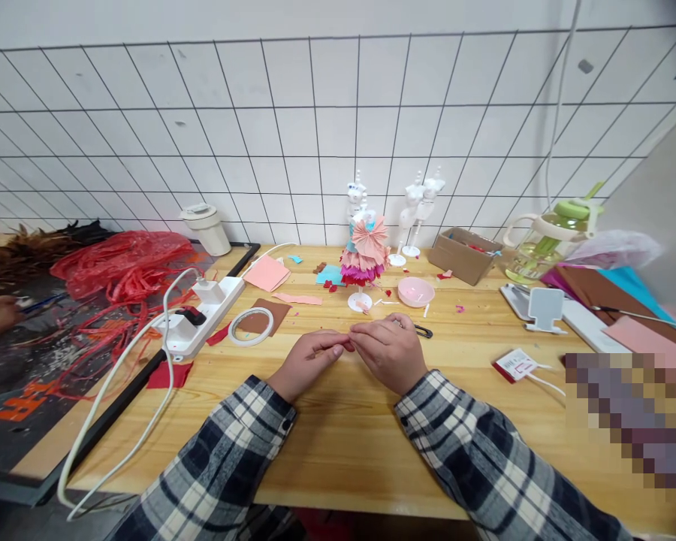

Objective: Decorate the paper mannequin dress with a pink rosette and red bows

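We see the left hand (314,361) and the right hand (390,352) meeting just above the wooden surface (338,451), fingers curled and fingertips brought together; a dark red bit (348,347) shows there, too small for us to tell what it is or whether the fingers pinch it. A black-handled tool (424,331) pokes out beyond the right hand, and we cannot tell whether it is held. Beyond the hands, the dressed form (363,259) stands upright on its round white base, clad in blue, pink and magenta ruffles. Just right of it sits a pink bowl (416,292). Toward our left, a tape roll (250,343) lies partly over a brown sheet (280,319), near the power strip (211,315).
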`<state>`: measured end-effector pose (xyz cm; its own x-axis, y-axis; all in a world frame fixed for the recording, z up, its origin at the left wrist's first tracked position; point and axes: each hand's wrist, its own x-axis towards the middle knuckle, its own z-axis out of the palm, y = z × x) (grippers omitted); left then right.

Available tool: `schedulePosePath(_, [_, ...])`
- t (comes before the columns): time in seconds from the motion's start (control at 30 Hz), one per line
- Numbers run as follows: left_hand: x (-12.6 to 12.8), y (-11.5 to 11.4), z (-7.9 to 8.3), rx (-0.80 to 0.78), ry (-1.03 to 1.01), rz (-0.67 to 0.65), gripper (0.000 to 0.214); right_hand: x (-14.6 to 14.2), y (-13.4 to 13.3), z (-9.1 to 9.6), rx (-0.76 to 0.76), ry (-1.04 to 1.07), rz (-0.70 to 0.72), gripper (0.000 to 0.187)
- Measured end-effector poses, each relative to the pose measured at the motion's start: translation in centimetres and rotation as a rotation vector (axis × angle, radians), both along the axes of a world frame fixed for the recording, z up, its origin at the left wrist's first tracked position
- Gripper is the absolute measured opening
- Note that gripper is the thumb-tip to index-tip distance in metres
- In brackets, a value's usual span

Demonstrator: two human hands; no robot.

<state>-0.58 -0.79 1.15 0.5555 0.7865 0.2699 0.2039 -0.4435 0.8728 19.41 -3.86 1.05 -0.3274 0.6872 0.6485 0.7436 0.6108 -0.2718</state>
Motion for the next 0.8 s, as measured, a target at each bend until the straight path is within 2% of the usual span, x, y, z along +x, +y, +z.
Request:
schedulePosePath(0.1, [-0.2,-0.1,0.1,-0.077,-0.074,-0.032,0.038,-0.1,0.0,-0.2,0.011,0.099,0.015,0.015])
schedulePosePath(0.17, [-0.3,-0.1,0.2,-0.116,-0.112,-0.058,0.041,-0.5,0.0,-0.4,-0.023,0.251,0.019,0.013])
schedulePosePath(0.3, [-0.7,0.0,0.1,-0.191,-0.115,-0.123,0.051,-1.5,0.3,-0.9,-0.201,0.614,0.018,0.014])
schedulePosePath(0.43, [-0.6,0.0,0.1,-0.24,-0.108,-0.126,0.051,-1.7,0.7,-1.4,-0.404,0.844,0.072,0.016])
schedulePosePath(0.53, [-0.9,0.6,0.2,-0.128,0.019,0.018,0.042,-1.4,1.2,-1.9,-0.539,0.978,0.069,0.022])
schedulePosePath(0.67, [-2.9,2.6,-0.1,0.133,0.379,0.418,0.032,-1.2,1.6,-2.6,-0.575,0.956,0.006,0.027])
schedulePosePath(0.73, [-4.2,3.5,-0.4,0.165,0.564,0.511,0.034,-1.4,1.7,-3.0,-0.615,0.91,0.023,0.034])
schedulePosePath(0.8, [-5.3,4.0,-0.5,0.139,0.696,0.531,0.035,-1.6,1.7,-3.4,-0.675,0.897,0.052,0.041])
